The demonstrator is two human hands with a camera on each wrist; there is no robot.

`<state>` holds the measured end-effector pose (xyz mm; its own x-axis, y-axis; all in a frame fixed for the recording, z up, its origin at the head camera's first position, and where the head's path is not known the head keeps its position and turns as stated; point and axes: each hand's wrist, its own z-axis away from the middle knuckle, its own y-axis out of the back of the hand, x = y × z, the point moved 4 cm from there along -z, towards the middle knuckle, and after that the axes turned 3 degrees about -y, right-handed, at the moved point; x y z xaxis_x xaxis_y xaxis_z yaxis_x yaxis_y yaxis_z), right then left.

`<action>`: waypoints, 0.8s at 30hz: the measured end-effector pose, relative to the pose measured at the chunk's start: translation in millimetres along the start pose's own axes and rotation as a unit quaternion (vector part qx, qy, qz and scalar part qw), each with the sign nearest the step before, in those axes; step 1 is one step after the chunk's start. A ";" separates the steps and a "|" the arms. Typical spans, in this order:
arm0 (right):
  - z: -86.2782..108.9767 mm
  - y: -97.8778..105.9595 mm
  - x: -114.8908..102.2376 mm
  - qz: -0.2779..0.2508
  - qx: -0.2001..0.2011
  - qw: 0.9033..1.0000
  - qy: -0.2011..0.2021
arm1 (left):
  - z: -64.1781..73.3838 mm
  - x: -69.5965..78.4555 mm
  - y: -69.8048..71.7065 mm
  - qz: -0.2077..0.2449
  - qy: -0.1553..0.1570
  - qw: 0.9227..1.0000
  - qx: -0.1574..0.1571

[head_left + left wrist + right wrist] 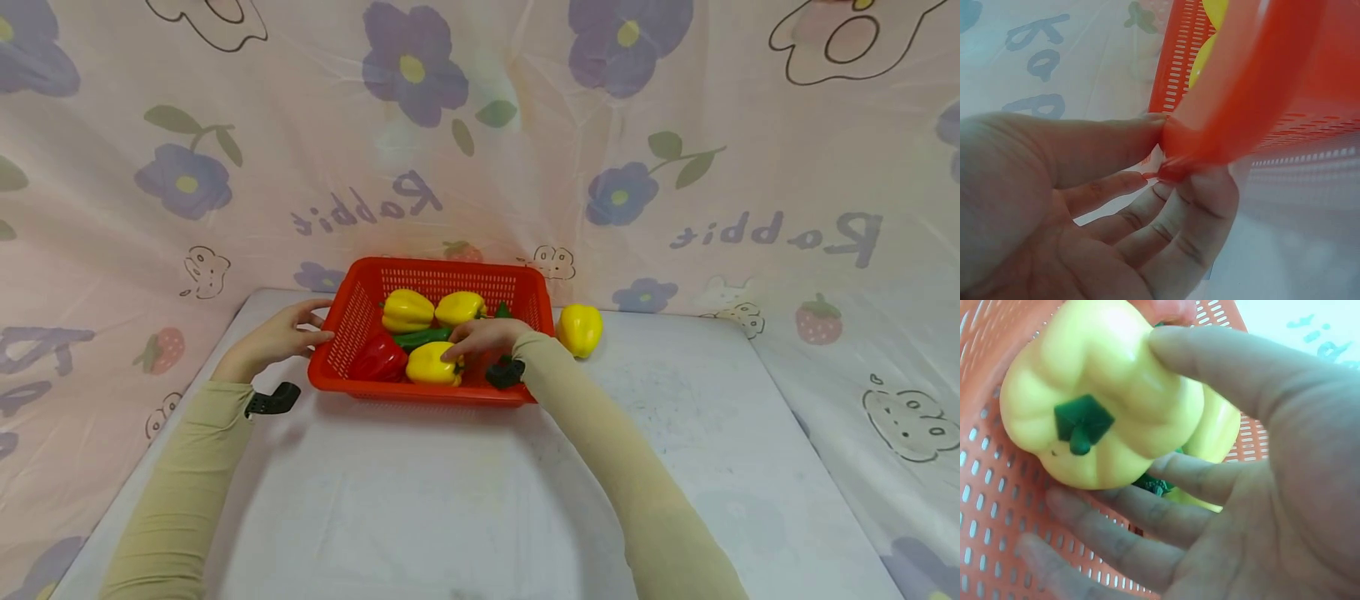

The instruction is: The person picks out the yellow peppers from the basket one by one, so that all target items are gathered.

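A red plastic basket (442,265) with slotted walls holds several bell peppers and some green vegetables. At its left end my left hand (279,335) grips the rim; in the left wrist view the thumb lies above the basket edge (1229,106) and the fingers below. My right hand (491,335) reaches into the basket and holds the front yellow bell pepper (431,365) between thumb and fingers. In the right wrist view that yellow bell pepper (1104,387) shows its green stem, the thumb on its side and some fingers spread apart beneath.
Beside it in the basket lie a red bell pepper (379,358), a long green vegetable (422,338) and two more yellow bell peppers, one at left (407,312). Another yellow bell pepper (580,330) stands outside, against the basket's right end. A patterned curtain (510,167) hangs behind the white table (450,492).
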<state>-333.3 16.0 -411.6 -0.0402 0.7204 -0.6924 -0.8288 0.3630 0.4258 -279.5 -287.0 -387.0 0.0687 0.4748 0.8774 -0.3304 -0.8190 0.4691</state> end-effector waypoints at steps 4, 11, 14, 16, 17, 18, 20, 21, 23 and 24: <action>1.5 0.7 0.5 0.004 -0.003 1.000 -0.001 | 0.2 0.9 0.1 -0.004 0.002 1.000 -0.001; 3.8 5.0 1.2 0.009 0.000 1.000 0.013 | 1.4 0.2 1.0 -0.006 0.008 1.000 0.000; 4.9 8.4 2.2 0.016 0.014 1.000 0.018 | 1.7 0.1 1.0 -0.001 0.006 1.000 0.001; 7.1 10.7 2.4 0.018 0.026 0.999 0.017 | 1.7 0.3 0.8 0.001 0.004 1.000 0.000; 8.0 11.9 2.6 0.016 0.030 0.999 0.015 | 1.7 0.4 0.9 0.002 0.003 1.000 0.000; 8.8 12.9 2.5 0.016 0.034 0.999 0.012 | 1.7 0.5 0.9 0.002 0.003 1.000 0.000; 10.1 14.8 1.7 0.019 0.038 0.999 0.014 | 1.5 0.5 0.7 0.003 0.001 1.000 0.000; 10.2 15.6 1.4 0.023 0.040 0.999 0.018 | 1.4 0.5 0.6 0.003 0.001 1.000 0.000; 9.6 17.8 1.5 0.033 0.045 0.998 0.025 | 1.4 0.4 0.5 0.002 0.000 1.000 -0.001; 9.7 18.5 1.2 0.037 0.046 0.998 0.029 | 1.3 0.4 0.4 0.002 0.001 1.000 -0.002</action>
<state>-343.3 29.4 -398.9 -0.1342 0.7127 -0.6886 -0.7683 0.3640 0.5266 -278.4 -287.6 -386.3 0.0665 0.4719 0.8791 -0.3336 -0.8199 0.4653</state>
